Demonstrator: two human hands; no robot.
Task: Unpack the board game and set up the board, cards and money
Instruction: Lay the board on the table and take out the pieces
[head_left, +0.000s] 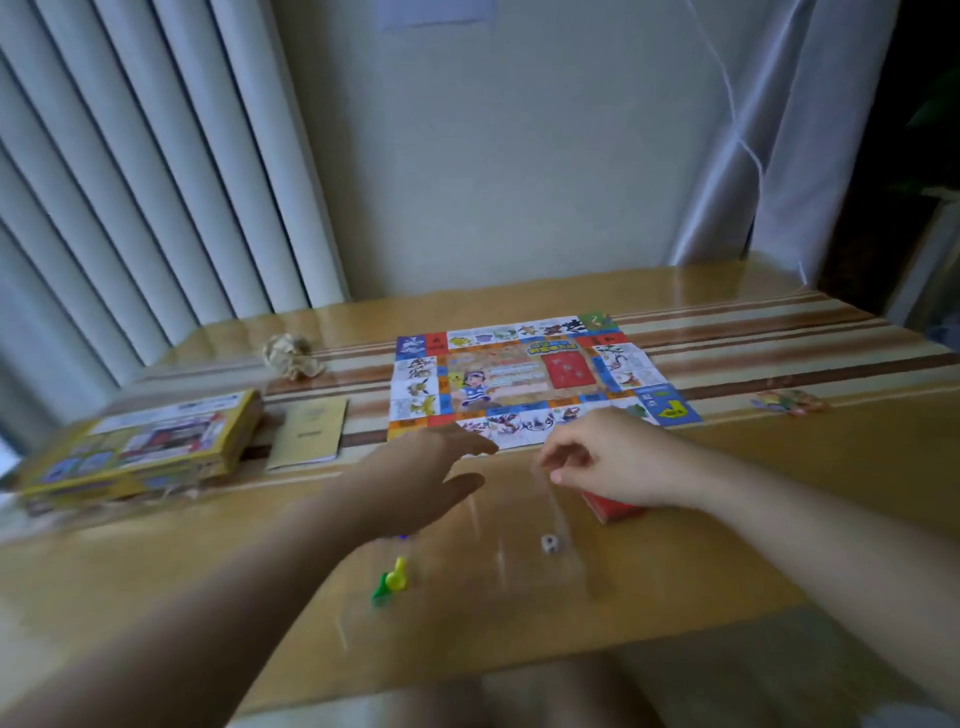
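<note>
Well short of the board (519, 384), nearest me, 2 pawns (397, 576) (1 green, 1 yellow) lie tipped over. 1 die (549, 543) sits a little closer to the board's near edge. I judge they are parked here until the board is ready.

My right hand (610, 457) hovers just short of the board's near edge, over a red card deck (615, 509). Its fingers are curled, thumb and forefinger close together — whether they pinch something thin and clear I cannot tell.

My left hand (431, 467) is released, fingers straight, reaching at the board's near left corner, probably to square it.

The board lies flat and unfolded, its long axis running left to right before me, its centre picture upright toward me. Left of the board lies a booklet (309, 431), and further left the box (145, 447), set aside out of the way.
</note>
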